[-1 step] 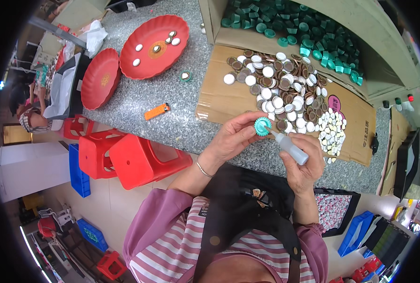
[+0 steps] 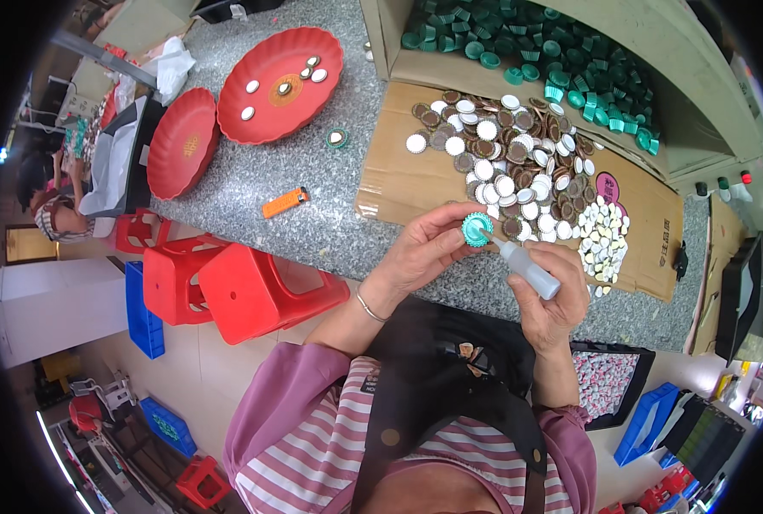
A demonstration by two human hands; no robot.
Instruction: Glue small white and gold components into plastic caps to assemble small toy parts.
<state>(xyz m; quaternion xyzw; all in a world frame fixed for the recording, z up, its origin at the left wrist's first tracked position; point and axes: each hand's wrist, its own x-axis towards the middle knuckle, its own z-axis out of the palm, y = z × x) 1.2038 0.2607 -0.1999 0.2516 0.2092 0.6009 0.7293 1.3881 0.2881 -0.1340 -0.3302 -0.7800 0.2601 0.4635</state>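
Between the fingertips of my left hand (image 2: 424, 244) is a small teal fluted cup (image 2: 477, 228), its open side facing up. My right hand (image 2: 557, 300) is wrapped round a translucent squeeze bottle (image 2: 531, 271), held tilted. The bottle's narrow nozzle reaches into the cup; whether liquid is coming out cannot be made out. Just beyond both hands, a heap of brown and white scalloped discs (image 2: 518, 146) covers part of a flat cardboard sheet (image 2: 390, 171). A pile of small whitish pieces (image 2: 602, 240) lies beside it, near my right hand.
A bin of green fluted cups (image 2: 536, 51) stands at the back. On the left of the grey counter are two red scalloped trays (image 2: 270, 60), an orange lighter (image 2: 285, 202) and one green cup with a white piece (image 2: 337, 137). Red stools (image 2: 244, 291) stand below; a person (image 2: 60, 188) works far left.
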